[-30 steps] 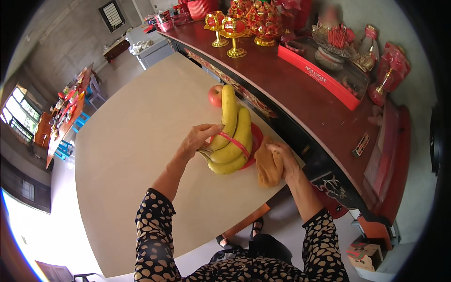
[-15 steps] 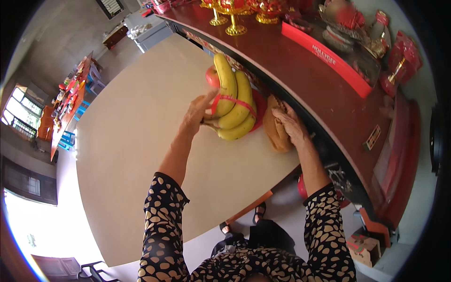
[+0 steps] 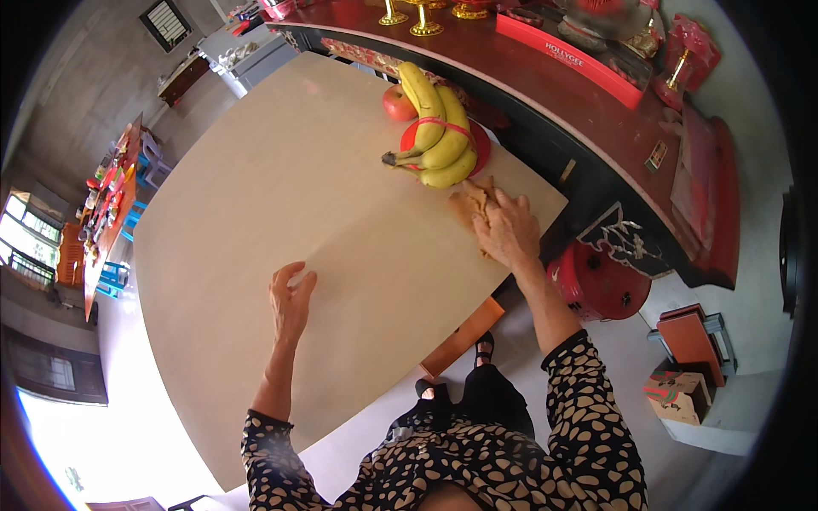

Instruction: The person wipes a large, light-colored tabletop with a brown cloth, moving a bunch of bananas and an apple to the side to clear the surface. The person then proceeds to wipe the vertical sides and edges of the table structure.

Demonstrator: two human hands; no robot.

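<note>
The right hand (image 3: pixel 509 228) lies flat, fingers spread, on a brownish, lumpy item (image 3: pixel 471 204) at the far right corner of the pale worktop (image 3: pixel 256 213); it presses on the item rather than closing round it, and what the item is cannot be told from here. The left hand (image 3: pixel 290 300) is free, loosely curled and grasping nothing, over bare worktop near the person's side, well apart from the right hand. Just beyond the brownish item sits a red plate (image 3: pixel 477 145) carrying a bunch of yellow bananas (image 3: pixel 434 128) bound with a red band, the stalk end pointing left. A red apple (image 3: pixel 397 102) rests against the far side of the bananas, at the edge of the plate. Behind the worktop runs a dark red sideboard (image 3: pixel 588 119) with gold-coloured stands (image 3: pixel 423 19) and a long red box (image 3: pixel 571 55) on it. On the floor to the right stand a red round stool (image 3: pixel 601 281) and a small cardboard box (image 3: pixel 677 393). The person wears dark sleeves with a pale spotted pattern.
</note>
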